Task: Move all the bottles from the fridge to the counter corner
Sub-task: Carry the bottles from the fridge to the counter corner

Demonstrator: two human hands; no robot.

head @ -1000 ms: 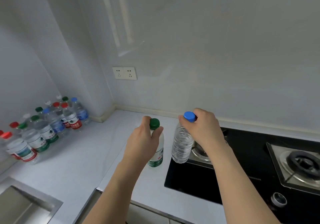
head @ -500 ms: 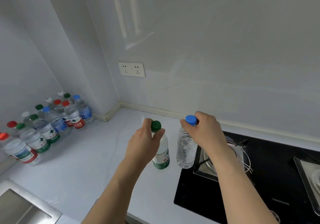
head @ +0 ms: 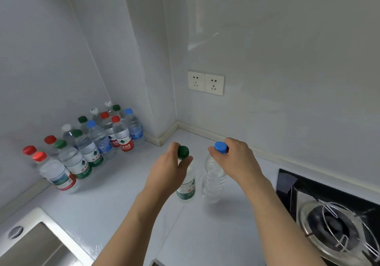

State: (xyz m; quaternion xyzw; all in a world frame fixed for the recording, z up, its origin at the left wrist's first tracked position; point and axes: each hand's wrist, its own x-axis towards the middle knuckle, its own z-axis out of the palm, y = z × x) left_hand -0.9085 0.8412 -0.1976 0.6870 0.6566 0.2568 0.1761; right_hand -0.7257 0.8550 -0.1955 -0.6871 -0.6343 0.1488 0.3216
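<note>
My left hand point(head: 167, 170) grips the neck of a green-capped water bottle point(head: 186, 187), fingers curled just under its cap. My right hand point(head: 236, 159) grips a clear blue-capped bottle point(head: 212, 180) at the neck. Both bottles hang upright, side by side, over the white counter point(head: 127, 200) near its middle. Several bottles point(head: 86, 148) with red, green, blue and white caps stand grouped in the counter corner against the left wall.
A steel sink point(head: 30, 245) is set into the counter at the bottom left. A black gas hob point(head: 329, 214) with a wire pan support fills the right. A double wall socket point(head: 205, 82) sits above the counter.
Both hands have carried their bottles leftward, off the hob's edge and over the white counter, nearer the corner group. The view has swung left and closer to the corner.
</note>
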